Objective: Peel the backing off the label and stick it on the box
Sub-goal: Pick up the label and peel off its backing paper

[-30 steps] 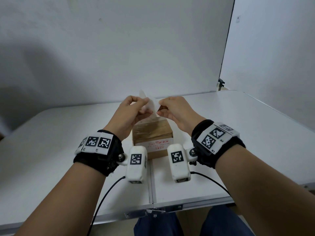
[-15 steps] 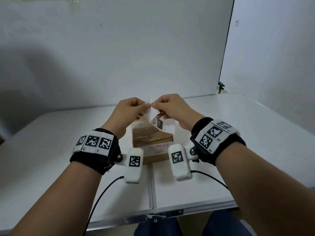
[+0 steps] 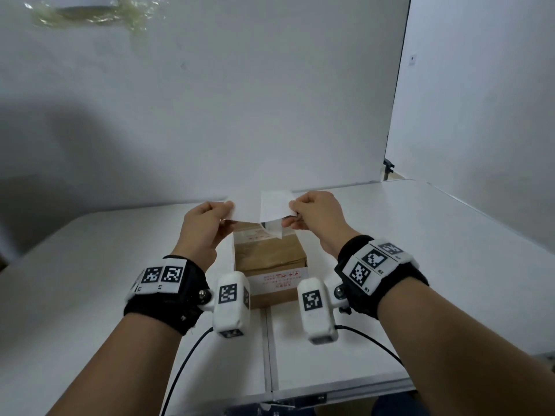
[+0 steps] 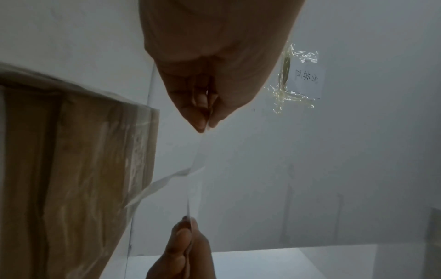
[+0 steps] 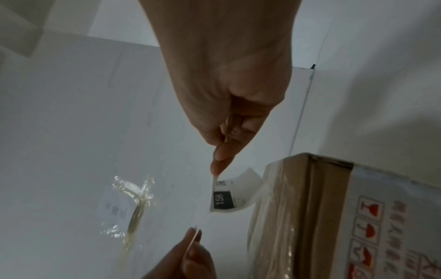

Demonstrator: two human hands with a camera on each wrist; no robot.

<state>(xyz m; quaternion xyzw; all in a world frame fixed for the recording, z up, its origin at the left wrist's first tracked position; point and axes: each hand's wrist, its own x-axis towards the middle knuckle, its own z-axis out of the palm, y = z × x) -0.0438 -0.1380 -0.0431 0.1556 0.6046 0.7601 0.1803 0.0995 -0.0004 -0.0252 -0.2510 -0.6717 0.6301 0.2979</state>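
Label (image 5: pixel 235 196): black block reads "15H". Box (image 5: pixel 372 222): red handling symbols, red characters unreadable. Wall note (image 4: pixel 307 78): handwriting illegible.

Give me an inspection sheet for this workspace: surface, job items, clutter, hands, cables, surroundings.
Surface: white folding table, seam down its middle.
Job's things: cardboard box shut and taped, standing on the table; label held in the air above it, its printed layer partly parted from the white backing, not stuck on the box.
Clutter: nothing seen.
Hands: left hand pinches one edge of the sheet; right hand pinches the other; both clear of the box.
Cables: black cable from the left wrist camera and another from the right, both running off the near table edge.
Surroundings: white wall with a taped paper note.
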